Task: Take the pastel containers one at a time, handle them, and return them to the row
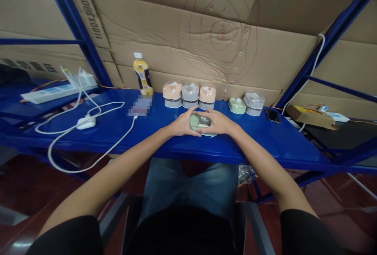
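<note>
A small green lidded container [198, 121] rests on the blue shelf [153, 133] in front of me. My left hand [182, 123] grips its left side and my right hand [219, 123] grips its right side, fingers over the lid. Behind it stands a row of similar containers: a peach one [172, 94], a grey one [190, 94] and another peach one [207, 97]. Further right sit a green one [237, 105] and a grey one [253, 103].
A yellow drink bottle [142, 75] stands at the back left. White cables and an adapter [86, 122] trail over the shelf's left part, a power strip [53, 92] beyond. A phone [273, 115] and a cardboard box [312, 116] lie right. Cardboard sheets back the shelf.
</note>
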Available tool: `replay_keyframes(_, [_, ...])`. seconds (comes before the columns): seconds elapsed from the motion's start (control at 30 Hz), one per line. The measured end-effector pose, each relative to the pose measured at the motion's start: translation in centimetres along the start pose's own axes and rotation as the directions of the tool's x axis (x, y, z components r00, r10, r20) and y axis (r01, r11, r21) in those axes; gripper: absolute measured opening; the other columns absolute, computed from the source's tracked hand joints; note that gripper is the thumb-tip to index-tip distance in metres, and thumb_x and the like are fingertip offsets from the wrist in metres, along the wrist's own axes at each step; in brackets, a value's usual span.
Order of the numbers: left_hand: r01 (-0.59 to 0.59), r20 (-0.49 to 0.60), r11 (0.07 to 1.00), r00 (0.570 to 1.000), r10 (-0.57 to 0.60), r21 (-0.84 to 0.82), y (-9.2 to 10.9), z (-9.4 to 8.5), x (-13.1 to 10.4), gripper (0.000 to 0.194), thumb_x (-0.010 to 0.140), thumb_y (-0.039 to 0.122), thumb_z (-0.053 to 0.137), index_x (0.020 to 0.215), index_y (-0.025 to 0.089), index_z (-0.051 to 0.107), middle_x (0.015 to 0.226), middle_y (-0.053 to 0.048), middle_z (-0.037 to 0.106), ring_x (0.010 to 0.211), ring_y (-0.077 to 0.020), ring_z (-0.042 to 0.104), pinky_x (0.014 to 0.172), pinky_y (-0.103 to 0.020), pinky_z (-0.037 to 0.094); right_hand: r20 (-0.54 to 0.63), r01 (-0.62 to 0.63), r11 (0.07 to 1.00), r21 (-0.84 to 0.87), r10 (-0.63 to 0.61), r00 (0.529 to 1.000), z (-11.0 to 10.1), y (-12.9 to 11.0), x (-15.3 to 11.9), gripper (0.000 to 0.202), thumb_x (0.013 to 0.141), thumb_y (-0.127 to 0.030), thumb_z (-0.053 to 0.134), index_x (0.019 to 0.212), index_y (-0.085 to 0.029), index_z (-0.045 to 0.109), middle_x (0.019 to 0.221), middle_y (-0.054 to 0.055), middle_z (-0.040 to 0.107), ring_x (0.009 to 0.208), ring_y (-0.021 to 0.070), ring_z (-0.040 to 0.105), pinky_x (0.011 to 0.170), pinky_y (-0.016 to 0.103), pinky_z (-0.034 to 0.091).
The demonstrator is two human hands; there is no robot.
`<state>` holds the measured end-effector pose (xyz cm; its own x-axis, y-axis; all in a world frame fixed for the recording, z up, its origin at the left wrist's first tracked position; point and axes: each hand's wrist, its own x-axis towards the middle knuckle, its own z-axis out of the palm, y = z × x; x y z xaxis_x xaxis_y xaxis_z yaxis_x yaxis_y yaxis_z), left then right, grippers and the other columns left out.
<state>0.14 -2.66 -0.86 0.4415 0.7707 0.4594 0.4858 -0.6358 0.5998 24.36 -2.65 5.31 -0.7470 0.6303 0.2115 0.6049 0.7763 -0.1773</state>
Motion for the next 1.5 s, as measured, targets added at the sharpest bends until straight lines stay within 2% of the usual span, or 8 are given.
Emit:
replay_keyframes(0.27, [-0.015,0.004,0.997,1.0,0.015,-0.074,-0.4,-0.1,-0.4,0.124,0.066,0.056,0.101,0.166,0.019,0.038,0.146,-0.022,0.068,0.137,-0.0447,0.068,0.118,-0.067,0.052,-0.035,0.064,0.998,-0.005,-0.064,0.997,0.8,1.0,-3.6,0.092,0.095,-0.062,0.072,0.172,-0.024,0.039,0.159,0.021,0.052,0.142,0.0425,0.056,0.115,0.059,0.053])
replay_keyframes(0.47, [0.003,-0.059,1.0,0.998,-0.004,-0.023,-1.0,0.5,-0.3,0.082,0.089,0.046,0.08,0.157,0.019,0.044,0.135,-0.017,0.072,0.128,-0.0337,0.073,0.115,-0.06,0.058,-0.107,-0.308,0.934,-0.18,0.292,0.95,-0.1,1.6,-8.3,0.088,0.099,-0.072,0.064,0.166,-0.018,0.045,0.13,0.026,0.064,0.112,0.0452,0.071,0.092,0.055,0.059])
replay_keyframes(0.67, [0.022,-0.048,1.0,0.999,-0.021,0.015,-0.9,0.5,-0.3,0.076,0.089,0.045,0.078,0.154,0.019,0.047,0.136,-0.017,0.072,0.127,-0.034,0.073,0.116,-0.06,0.059,-0.136,-0.532,0.811,-0.244,0.514,0.847,-0.7,4.2,-5.8,0.074,0.103,-0.065,0.062,0.152,-0.01,0.054,0.126,0.029,0.067,0.102,0.0426,0.074,0.087,0.053,0.057])
replay_keyframes(0.9, [0.048,-0.006,0.997,0.999,-0.047,0.054,-0.4,0.3,-0.2,0.076,0.091,0.047,0.075,0.155,0.017,0.045,0.142,-0.019,0.069,0.132,-0.0357,0.071,0.117,-0.06,0.058,-0.269,-0.652,0.715,-0.253,0.595,0.757,-2.6,4.5,-2.6,0.037,0.108,-0.02,0.05,0.141,-0.008,0.06,0.126,0.031,0.071,0.116,0.0443,0.074,0.097,0.053,0.057])
replay_keyframes(1.03, [0.044,-0.007,0.997,0.999,-0.044,0.061,-0.5,0.4,-0.1,0.073,0.091,0.047,0.074,0.152,0.016,0.048,0.142,-0.02,0.069,0.131,-0.0366,0.071,0.116,-0.061,0.058,-0.355,-0.552,0.792,-0.26,0.453,0.818,-3.1,4.3,-0.2,0.039,0.106,-0.027,0.059,0.139,-0.005,0.061,0.136,0.033,0.065,0.131,0.0482,0.064,0.109,0.059,0.053])
replay_keyframes(1.13, [0.035,-0.026,0.998,0.999,-0.034,0.052,-0.7,0.6,-0.1,0.072,0.089,0.047,0.076,0.149,0.018,0.05,0.139,-0.019,0.071,0.13,-0.0367,0.072,0.116,-0.06,0.058,-0.353,-0.406,0.863,-0.302,0.294,0.888,-2.4,5.0,3.7,0.065,0.095,-0.033,0.078,0.15,-0.008,0.055,0.153,0.033,0.055,0.143,0.0513,0.053,0.117,0.066,0.047])
replay_keyframes(1.27, [0.031,-0.03,0.998,0.999,-0.029,0.06,-0.7,0.7,-0.1,0.069,0.089,0.047,0.076,0.146,0.016,0.052,0.138,-0.02,0.071,0.13,-0.0369,0.072,0.117,-0.061,0.058,-0.339,-0.338,0.861,-0.381,0.21,0.917,-0.8,6.0,8.4,0.092,0.08,-0.028,0.093,0.158,-0.009,0.048,0.168,0.031,0.044,0.153,0.0484,0.044,0.124,0.063,0.039])
replay_keyframes(1.5, [0.021,-0.047,0.999,0.999,-0.019,0.045,-0.7,0.7,-0.1,0.065,0.087,0.046,0.078,0.141,0.019,0.056,0.137,-0.017,0.073,0.128,-0.0362,0.073,0.116,-0.061,0.059,-0.33,-0.275,0.865,-0.42,0.136,0.934,0.8,5.9,8.0,0.063,0.096,-0.023,0.068,0.155,-0.007,0.051,0.16,0.03,0.054,0.15,0.0452,0.046,0.123,0.06,0.037])
